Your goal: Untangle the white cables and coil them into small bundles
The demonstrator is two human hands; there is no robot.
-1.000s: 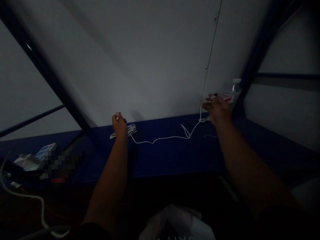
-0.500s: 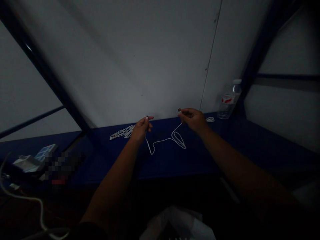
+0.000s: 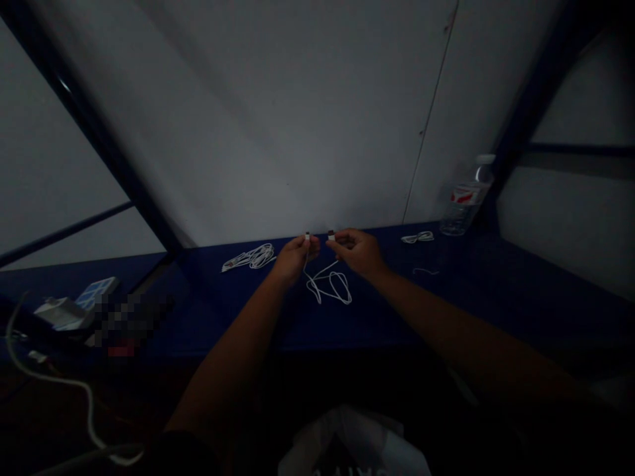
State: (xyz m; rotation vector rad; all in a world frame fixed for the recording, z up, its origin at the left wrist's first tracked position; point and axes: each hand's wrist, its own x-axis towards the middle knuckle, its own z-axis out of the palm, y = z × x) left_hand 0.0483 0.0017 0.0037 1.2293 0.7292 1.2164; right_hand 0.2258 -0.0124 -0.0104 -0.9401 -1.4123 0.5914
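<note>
A thin white cable (image 3: 333, 295) hangs in a loose loop between my two hands, above the dark blue tabletop (image 3: 297, 334). Between thumb and fingers, my left hand (image 3: 294, 256) pinches one of its ends, a small white plug pointing up. My right hand (image 3: 361, 250) pinches the other end, a white connector with a darker tip; it looks like a USB plug, though the dim light blurs it. The two ends are close together but apart. Beside my left hand lies a bundled white cable (image 3: 253, 256).
A clear plastic bottle (image 3: 466, 201) with a white cap stands at the back right. Near it lie a small coiled cable (image 3: 417, 237) and a short white strand (image 3: 425, 271). At far left are a power strip (image 3: 96, 293) and a thick loose cord (image 3: 89, 396). A pale wall rises behind.
My hands have come closer together, bringing the cable's two ends near each other. The cable between them has bunched into tighter loops. A short white strand now shows right of my right arm.
</note>
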